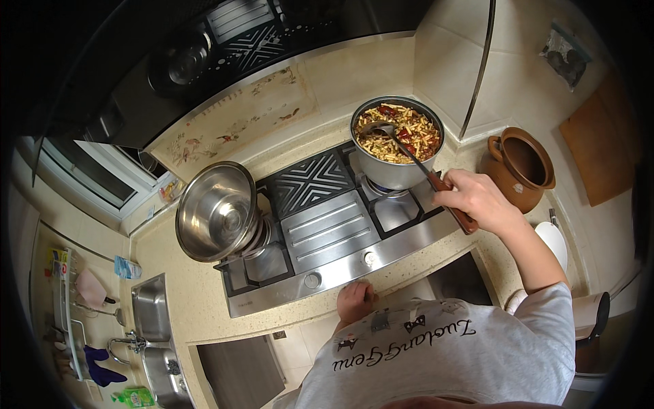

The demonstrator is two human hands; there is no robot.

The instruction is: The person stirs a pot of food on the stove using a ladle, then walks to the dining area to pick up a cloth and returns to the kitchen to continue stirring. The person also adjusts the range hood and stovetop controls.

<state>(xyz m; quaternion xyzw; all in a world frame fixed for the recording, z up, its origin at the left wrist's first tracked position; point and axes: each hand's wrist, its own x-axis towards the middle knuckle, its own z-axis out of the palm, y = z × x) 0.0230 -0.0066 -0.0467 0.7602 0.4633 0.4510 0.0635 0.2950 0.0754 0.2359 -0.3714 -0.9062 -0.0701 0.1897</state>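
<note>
My right hand (pixel 472 199) grips the wooden handle of a metal ladle (pixel 411 156). The ladle's bowl rests on the food in a deep metal pot (pixel 391 174), which stands on the right burner with a bluish glow beneath it. Short pale yellow pieces and several dark red ones (pixel 403 134) fill the pot nearly to its rim. My left hand (pixel 355 300) lies at the front edge of the counter, its fingers curled; whether it holds anything is not visible. On the left burner, a shiny steel basin (pixel 217 209) sits tilted, with nothing seen inside.
A brown clay jar (pixel 516 168) stands right of the pot, near a white dish (pixel 553 243). A wooden board (pixel 600 140) leans at the far right. The range hood (pixel 168 61) hangs above the gas hob (pixel 332 225). At left are a double sink (pixel 150 312) and faucet (pixel 125 342).
</note>
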